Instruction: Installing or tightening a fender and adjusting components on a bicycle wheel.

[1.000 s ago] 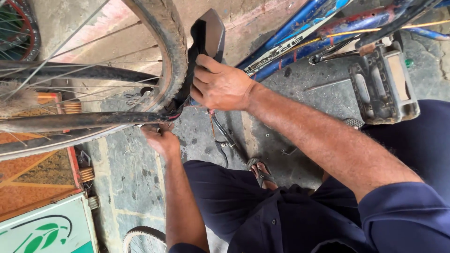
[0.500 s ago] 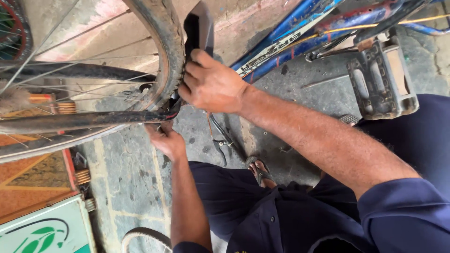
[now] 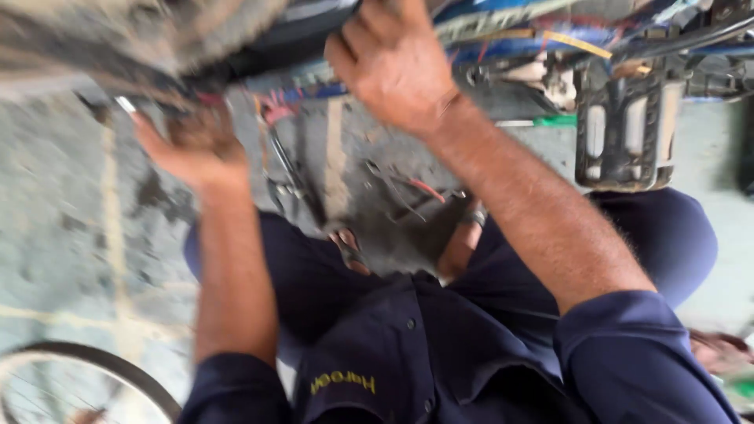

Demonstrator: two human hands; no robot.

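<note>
Daylight is even and diffuse, with no hard shadows and no glare. The whole frame is smeared by motion blur, worst along the top edge, where the tyre (image 3: pixel 157 39) dissolves into grey streaks. The left hand (image 3: pixel 192 149) is soft-edged; the right hand (image 3: pixel 393 67) is slightly crisper. The pale concrete floor (image 3: pixel 63 212) reads bright and washed, its detail lost. The dark blue shirt (image 3: pixel 408 353) holds the sharpest texture.

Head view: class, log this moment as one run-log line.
left hand: under blurred tyre | right hand: on tyre's dark edge | pedal: right, untouched | view: motion-blurred
</note>
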